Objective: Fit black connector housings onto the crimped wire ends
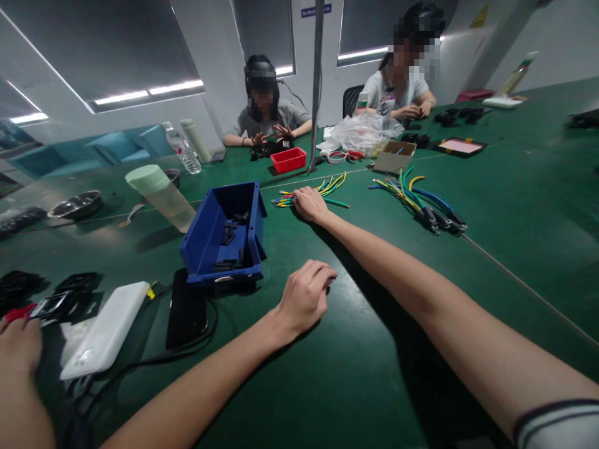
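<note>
Possibly the wires point(337, 202) on the desk point(355, 374) could tangle if the right hand point(309, 204), its fingers point(300, 194) over them, drags several; whether it or the curled left hand point(303, 298) grasps anything, I cannot tell.

From where I stand, hardly any writing can be made out. High on the far wall is a small blue sign point(307, 12) with pale lettering, partly cut by the upright pole point(318, 68); its last word looks like "Area", the rest too small to trust. A yellow triangular sign point(479, 16) hangs farther right, its symbol unreadable. The clear bottle's point(186, 153) reddish label is blurred too.
</note>
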`<act>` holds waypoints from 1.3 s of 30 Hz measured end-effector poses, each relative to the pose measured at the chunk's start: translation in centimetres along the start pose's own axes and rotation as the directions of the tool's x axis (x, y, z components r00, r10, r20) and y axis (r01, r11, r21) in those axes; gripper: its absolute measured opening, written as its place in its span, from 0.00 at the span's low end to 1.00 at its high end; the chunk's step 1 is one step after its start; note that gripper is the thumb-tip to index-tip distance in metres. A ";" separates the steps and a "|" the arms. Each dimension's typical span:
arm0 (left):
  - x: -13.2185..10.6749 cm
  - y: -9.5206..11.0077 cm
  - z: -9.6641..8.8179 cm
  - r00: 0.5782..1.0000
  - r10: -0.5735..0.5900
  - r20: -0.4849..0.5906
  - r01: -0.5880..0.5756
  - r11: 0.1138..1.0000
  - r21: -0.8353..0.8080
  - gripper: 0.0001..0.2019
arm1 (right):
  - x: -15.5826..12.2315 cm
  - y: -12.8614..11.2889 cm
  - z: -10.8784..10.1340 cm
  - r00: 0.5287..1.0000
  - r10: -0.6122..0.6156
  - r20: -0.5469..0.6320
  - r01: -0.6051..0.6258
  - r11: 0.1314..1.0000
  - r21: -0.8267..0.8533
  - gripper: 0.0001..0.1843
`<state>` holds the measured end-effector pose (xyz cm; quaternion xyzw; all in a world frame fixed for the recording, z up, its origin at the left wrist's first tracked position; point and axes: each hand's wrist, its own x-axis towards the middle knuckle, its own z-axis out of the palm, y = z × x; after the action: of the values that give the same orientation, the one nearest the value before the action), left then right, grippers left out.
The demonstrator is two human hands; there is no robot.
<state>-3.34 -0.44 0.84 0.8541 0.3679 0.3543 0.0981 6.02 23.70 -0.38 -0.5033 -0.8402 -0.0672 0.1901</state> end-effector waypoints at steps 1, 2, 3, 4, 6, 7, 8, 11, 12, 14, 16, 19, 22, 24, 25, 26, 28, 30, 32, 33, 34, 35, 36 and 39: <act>-0.1 -0.3 0.2 0.999 -0.015 0.037 0.016 1.000 -0.012 0.12 | 0.3 0.1 0.2 1.000 -0.008 0.009 0.008 1.000 0.004 0.17; -0.1 -0.4 0.2 0.998 -0.028 0.063 0.029 0.999 -0.022 0.12 | 0.5 0.2 0.4 1.000 -0.014 0.015 0.014 1.000 0.007 0.16; 0.0 -0.6 0.1 0.996 -0.038 0.081 0.041 0.999 -0.027 0.12 | 0.6 0.3 0.6 1.000 -0.017 0.019 0.017 1.000 0.010 0.16; 0.1 -0.6 0.0 0.994 -0.045 0.098 0.048 0.998 -0.028 0.13 | 0.7 0.4 0.8 1.000 -0.018 0.021 0.018 1.000 0.012 0.16; 0.3 -0.6 -0.2 0.990 -0.054 0.128 0.057 0.998 -0.024 0.13 | 0.7 0.5 1.0 1.000 -0.015 0.020 0.015 1.000 0.013 0.16; 0.4 -0.6 -0.2 0.989 -0.058 0.136 0.062 0.998 -0.022 0.14 | 0.7 0.6 1.0 1.000 -0.016 0.019 0.015 1.000 0.013 0.16; 0.4 -0.6 -0.2 0.988 -0.063 0.140 0.067 0.998 -0.021 0.14 | 0.7 0.6 1.1 1.000 -0.019 0.019 0.019 1.000 0.014 0.16; 0.4 -0.7 -0.2 0.987 -0.075 0.145 0.080 0.996 -0.031 0.14 | 0.8 0.7 1.0 0.999 -0.041 0.027 0.041 0.999 0.018 0.16; 0.4 -0.7 -0.1 0.986 -0.078 0.146 0.084 0.996 -0.037 0.13 | 0.8 0.8 0.9 0.998 -0.050 0.029 0.050 0.999 0.019 0.16; 0.4 -0.8 -0.1 0.985 -0.084 0.148 0.092 0.995 -0.049 0.13 | 0.7 0.8 0.7 0.997 -0.065 0.032 0.065 0.998 0.017 0.16; 0.5 -0.8 -0.1 0.985 -0.091 0.148 0.101 0.993 -0.057 0.13 | 0.7 0.7 0.4 0.997 -0.077 0.031 0.077 0.997 0.014 0.16; 0.5 -0.8 -0.1 0.984 -0.097 0.147 0.108 0.992 -0.068 0.12 | 0.5 0.4 0.0 0.997 -0.074 -0.004 0.074 0.997 0.015 0.15; 0.4 -0.7 -0.1 0.986 -0.102 0.132 0.112 0.991 -0.075 0.11 | 0.2 0.0 -0.2 0.992 -0.084 -0.097 0.089 0.995 0.040 0.16; 0.4 -0.7 -0.1 0.987 -0.108 0.117 0.117 0.990 -0.077 0.11 | 0.0 -0.4 -0.3 0.981 -0.108 -0.162 0.121 0.990 0.073 0.17; 0.3 -0.7 -0.1 0.988 -0.108 0.111 0.118 0.990 -0.079 0.11 | -0.1 -0.6 -0.4 0.975 -0.120 -0.188 0.139 0.986 0.092 0.17; 0.3 -0.8 -0.1 0.989 -0.106 0.107 0.115 0.990 -0.082 0.11 | -0.1 -0.9 -0.4 0.970 -0.126 -0.209 0.152 0.982 0.112 0.17; 0.2 -0.9 0.0 0.990 -0.095 0.099 0.105 0.990 -0.096 0.13 | -0.3 -1.4 -0.6 0.965 -0.132 -0.226 0.168 0.974 0.151 0.16; 0.1 -1.1 0.0 0.992 -0.091 0.086 0.101 0.988 -0.119 0.15 | -0.6 -2.0 -0.8 0.968 -0.149 -0.204 0.185 0.968 0.170 0.17; 0.1 -1.2 0.0 0.992 -0.105 0.068 0.114 0.982 -0.148 0.16 | -0.9 -2.7 -1.1 0.969 -0.199 -0.143 0.221 0.962 0.158 0.18; 0.1 -1.3 0.0 0.992 -0.116 0.058 0.124 0.979 -0.162 0.16 | -1.1 -3.0 -1.2 0.967 -0.233 -0.107 0.246 0.959 0.141 0.19; 0.1 -1.3 0.0 0.991 -0.127 0.048 0.134 0.975 -0.175 0.16 | -1.3 -3.3 -1.3 0.962 -0.264 -0.075 0.271 0.955 0.119 0.19; 0.1 -1.4 0.0 0.989 -0.140 0.039 0.145 0.972 -0.187 0.16 | -1.5 -3.5 -1.4 0.955 -0.291 -0.051 0.294 0.951 0.096 0.19; 0.2 -1.4 -0.1 0.988 -0.152 0.030 0.155 0.968 -0.198 0.16 | -1.6 -3.6 -1.5 0.948 -0.315 -0.037 0.317 0.946 0.073 0.19; 0.3 -1.5 -0.1 0.983 -0.181 0.014 0.179 0.960 -0.214 0.16 | -1.9 -3.8 -1.8 0.926 -0.375 -0.036 0.376 0.926 0.027 0.16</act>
<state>-4.07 0.82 0.40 0.8006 0.4041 0.3838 0.2202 3.94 19.73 0.82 -0.3289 -0.9190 -0.0962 0.1949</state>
